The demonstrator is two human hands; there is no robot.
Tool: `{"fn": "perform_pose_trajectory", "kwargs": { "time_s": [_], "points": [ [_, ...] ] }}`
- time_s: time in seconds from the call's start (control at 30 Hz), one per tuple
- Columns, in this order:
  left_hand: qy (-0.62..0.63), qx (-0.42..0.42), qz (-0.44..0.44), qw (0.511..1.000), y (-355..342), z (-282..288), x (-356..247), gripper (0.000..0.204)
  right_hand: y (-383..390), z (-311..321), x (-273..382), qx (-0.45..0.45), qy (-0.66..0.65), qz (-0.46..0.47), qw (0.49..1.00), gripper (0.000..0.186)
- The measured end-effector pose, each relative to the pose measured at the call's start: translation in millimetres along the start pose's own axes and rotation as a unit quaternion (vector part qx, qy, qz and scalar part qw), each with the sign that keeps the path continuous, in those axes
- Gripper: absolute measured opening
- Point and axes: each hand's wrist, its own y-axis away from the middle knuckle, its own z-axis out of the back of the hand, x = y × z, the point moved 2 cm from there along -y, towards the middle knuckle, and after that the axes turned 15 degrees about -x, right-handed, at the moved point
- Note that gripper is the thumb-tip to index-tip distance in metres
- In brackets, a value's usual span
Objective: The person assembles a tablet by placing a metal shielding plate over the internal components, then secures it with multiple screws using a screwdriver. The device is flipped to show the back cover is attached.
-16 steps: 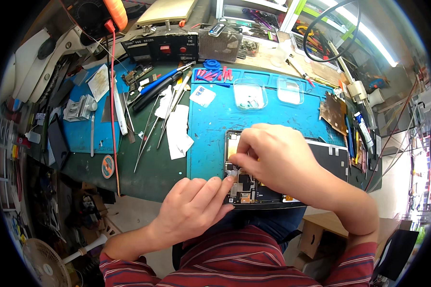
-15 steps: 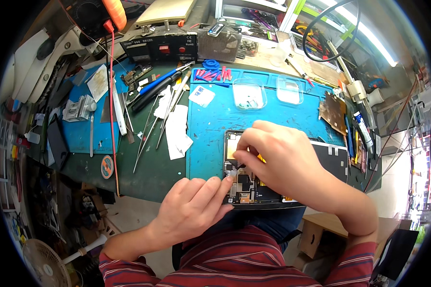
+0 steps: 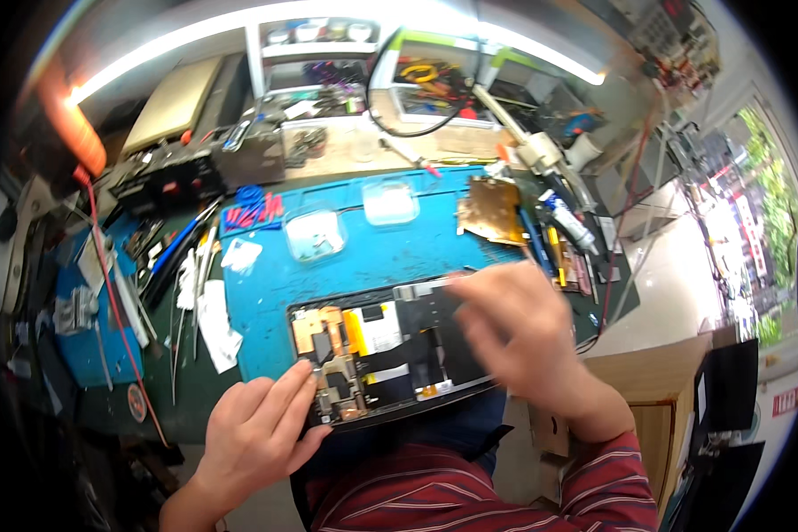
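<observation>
An opened tablet (image 3: 430, 341) lies tilted across the near edge of the blue work mat, its circuit board and battery bared at the left and middle. My left hand (image 3: 262, 430) grips its near left corner, fingertips on the board's edge and thumb at the frame's near side. Over the tablet's right end is my right hand (image 3: 519, 332), smeared by motion. Its fingers are bent, and I cannot make out whether anything is between them or whether they touch the tablet.
Two clear plastic boxes (image 3: 390, 203) (image 3: 315, 235) stand on the blue mat (image 3: 266, 306). Tweezers, a blue-handled tool (image 3: 182, 239) and white paper (image 3: 215, 328) lie at the left. A copper-coloured plate (image 3: 492, 211), a tube (image 3: 567, 222) and slim tools lie at the right. A red cable (image 3: 115, 275) runs down the left.
The view has swung to the right. My right hand has moved off the circuit board to the tablet's right end, uncovering the battery. My left hand stays at the near left corner.
</observation>
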Motion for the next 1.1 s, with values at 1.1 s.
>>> {"fn": "perform_pose_trajectory", "kwargs": {
  "time_s": [1.1],
  "points": [
    [-0.012,-0.056,-0.009,0.998,6,-10,7,0.052,1,30,-156,0.143,0.168,-0.277,0.935,0.023]
  ]
}}
